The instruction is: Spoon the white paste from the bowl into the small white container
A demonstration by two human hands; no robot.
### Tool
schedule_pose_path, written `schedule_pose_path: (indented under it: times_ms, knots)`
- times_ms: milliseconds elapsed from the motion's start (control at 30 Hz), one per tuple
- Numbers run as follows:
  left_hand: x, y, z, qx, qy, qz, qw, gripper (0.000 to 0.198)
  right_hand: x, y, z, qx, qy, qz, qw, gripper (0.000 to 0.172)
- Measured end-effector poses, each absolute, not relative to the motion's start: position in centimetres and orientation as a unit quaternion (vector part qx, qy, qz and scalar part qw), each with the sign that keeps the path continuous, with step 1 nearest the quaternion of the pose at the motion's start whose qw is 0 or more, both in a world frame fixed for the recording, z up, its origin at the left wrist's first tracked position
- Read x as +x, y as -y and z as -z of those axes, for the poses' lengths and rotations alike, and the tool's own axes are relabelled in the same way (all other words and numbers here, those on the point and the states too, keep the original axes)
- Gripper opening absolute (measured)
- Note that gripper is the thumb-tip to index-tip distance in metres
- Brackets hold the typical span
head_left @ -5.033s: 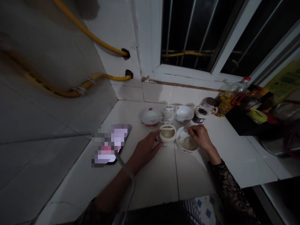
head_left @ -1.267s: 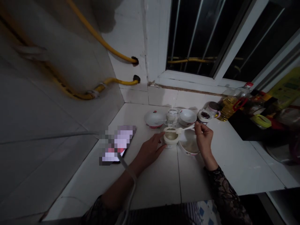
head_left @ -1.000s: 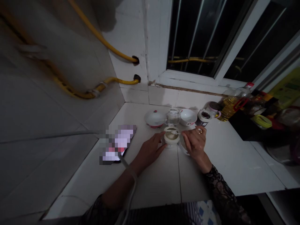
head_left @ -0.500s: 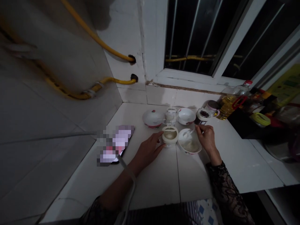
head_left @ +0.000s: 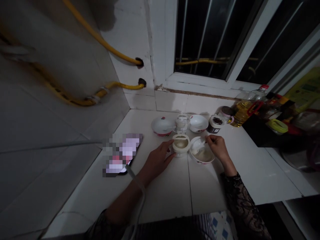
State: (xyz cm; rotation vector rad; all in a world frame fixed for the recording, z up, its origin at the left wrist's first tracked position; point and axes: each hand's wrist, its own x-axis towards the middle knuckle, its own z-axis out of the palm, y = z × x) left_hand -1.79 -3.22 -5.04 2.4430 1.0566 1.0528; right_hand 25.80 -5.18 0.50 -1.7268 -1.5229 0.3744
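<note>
My right hand (head_left: 217, 146) pinches the handle of a white spoon (head_left: 199, 149), whose head is inside a white bowl (head_left: 192, 154) with pale contents at the bottom. To the left of the bowl stands a small cream-rimmed jar (head_left: 181, 154), its clear lid (head_left: 182, 122) flipped back behind it. Pale stuff shows inside this jar. My left hand (head_left: 160, 158) grips the jar's left side between thumb and fingers, holding it on the counter.
Behind are a larger bowl (head_left: 163, 126), a small bowl (head_left: 198, 123) and a jar with dark contents (head_left: 216, 124). A phone (head_left: 125, 151) with a cable lies left. An oil bottle (head_left: 240, 111) and a black box (head_left: 260, 133) stand right, on the tiled counter (head_left: 165, 196).
My right hand has shifted slightly left, and the spoon's head has moved left and down within the bowl. My left hand stays on the jar.
</note>
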Motion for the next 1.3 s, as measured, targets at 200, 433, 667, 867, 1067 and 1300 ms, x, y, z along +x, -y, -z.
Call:
schedule_pose_path:
  times_ms: [200,433,667,867,1067,1300]
  knots:
    - [-1.9,3.2,5.1,0.845,-0.37,-0.359,0.141,0.042,26.4,5.1,-0.7,-0.707,0.544,-0.145,0.428,0.04]
    - [-1.9,3.1,5.3,0.846,-0.365,-0.362,0.144,0.042,26.3,5.1,-0.5,-0.712,0.555,-0.138,0.407,0.04]
    - [-1.8,3.2,5.1,0.843,-0.375,-0.355,0.151,0.041,26.1,5.0,-0.5,-0.716,0.543,-0.144,0.415,0.039]
    - [-1.8,3.3,5.2,0.84,-0.38,-0.353,0.161,0.042,26.5,4.7,-0.3,-0.705,0.501,-0.208,0.457,0.039]
    - [-1.8,3.1,5.2,0.842,-0.369,-0.361,0.158,0.04,26.0,4.4,-1.0,-0.692,0.442,-0.217,0.528,0.044]
    - [-1.8,3.1,5.1,0.848,-0.364,-0.355,0.151,0.041,20.7,5.5,-1.7,-0.591,0.564,0.032,0.575,0.039]
